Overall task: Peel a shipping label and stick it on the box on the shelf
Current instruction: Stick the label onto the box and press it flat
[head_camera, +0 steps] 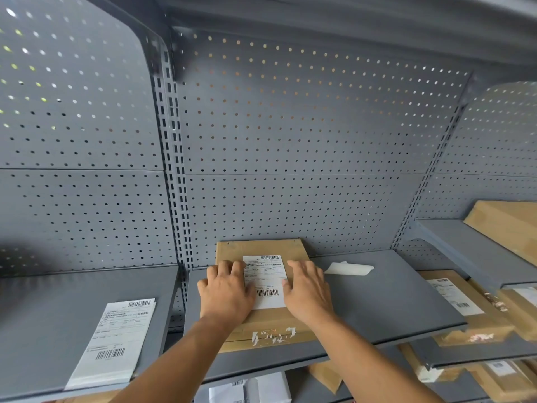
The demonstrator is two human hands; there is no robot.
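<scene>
A flat brown cardboard box (pixel 261 324) lies on the middle grey shelf (pixel 377 301). A white shipping label (pixel 266 276) with barcodes lies on the box's top. My left hand (pixel 225 289) rests flat on the box, fingers spread over the label's left edge. My right hand (pixel 308 289) lies flat on the label's right edge. Neither hand grips anything. A white strip of backing paper (pixel 348 269) lies on the shelf to the right of the box.
A stack of further labels (pixel 113 344) lies on the left shelf (pixel 43 315). Labelled cardboard boxes (pixel 465 309) fill the lower right shelves, and one box (pixel 505 225) sits on the upper right shelf. Perforated grey panels (pixel 290 141) form the back wall.
</scene>
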